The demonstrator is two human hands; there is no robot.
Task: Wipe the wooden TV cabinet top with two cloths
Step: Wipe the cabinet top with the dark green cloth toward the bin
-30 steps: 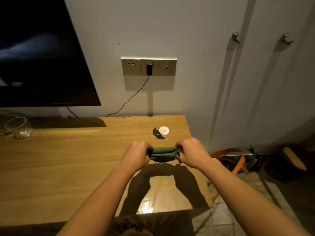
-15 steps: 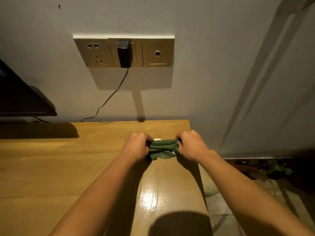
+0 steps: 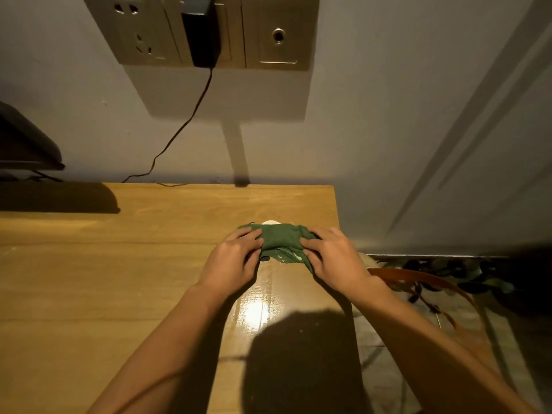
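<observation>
2 bare forearms entered from the lower edge, each uncovered from elbow to wrist, with no sleeve cuff reaching into view. The left hand [image 3: 231,265] and right hand [image 3: 336,259] were ungloved, fingers unadorned, nails short and plain.

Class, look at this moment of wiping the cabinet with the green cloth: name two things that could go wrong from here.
1. The green cloth, pressed flat by the left hand and right hand, partly covers a white disc; a push might drag it along.
2. The cloth sits near the cabinet top's right edge, so a stroke could slip off it.
</observation>
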